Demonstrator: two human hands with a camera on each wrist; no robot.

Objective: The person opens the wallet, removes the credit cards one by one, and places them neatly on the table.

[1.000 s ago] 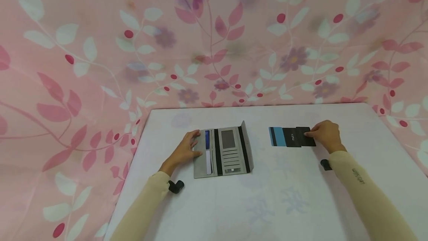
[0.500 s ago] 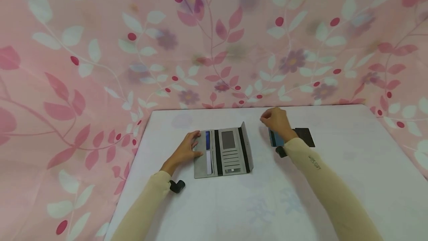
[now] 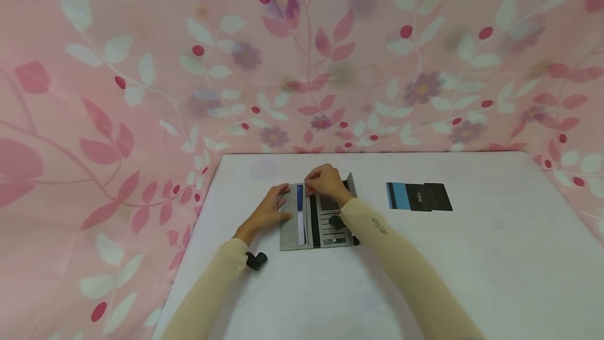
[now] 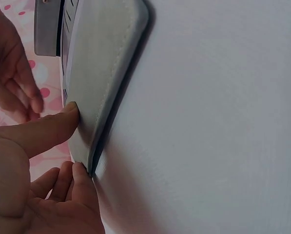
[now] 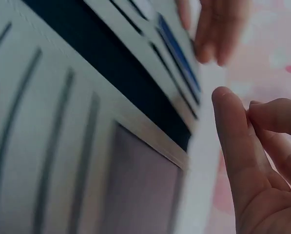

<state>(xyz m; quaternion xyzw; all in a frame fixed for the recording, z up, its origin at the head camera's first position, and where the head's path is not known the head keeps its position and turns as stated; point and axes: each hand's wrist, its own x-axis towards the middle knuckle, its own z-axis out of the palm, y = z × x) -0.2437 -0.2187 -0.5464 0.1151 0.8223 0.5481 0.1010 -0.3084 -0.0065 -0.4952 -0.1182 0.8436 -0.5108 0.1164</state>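
A grey trifold wallet (image 3: 288, 235) lies unfolded on the white table. My left hand (image 3: 266, 211) holds its left edge. In the left wrist view, the thumb (image 4: 62, 126) lies on the panel while the fingertips touch the corner. Over the wallet's upper middle is my right hand (image 3: 326, 182), bent at the fingers. The right wrist view shows its thumb and fingers (image 5: 230, 126) near each other beside the wallet's top edge, with nothing seen between them. A blue card (image 3: 299, 198) and a white card (image 3: 301, 229) sit in the left panel's slots.
To the right of the wallet, a blue card with a dark stripe (image 3: 402, 195) and two black cards (image 3: 439, 197) lie in an overlapping row. A pink floral cloth (image 3: 330, 67) hangs behind the table (image 3: 495, 256).
My right hand has left the row of cards and swung left across the table to the wallet. The left hand has stayed at the wallet's left edge.
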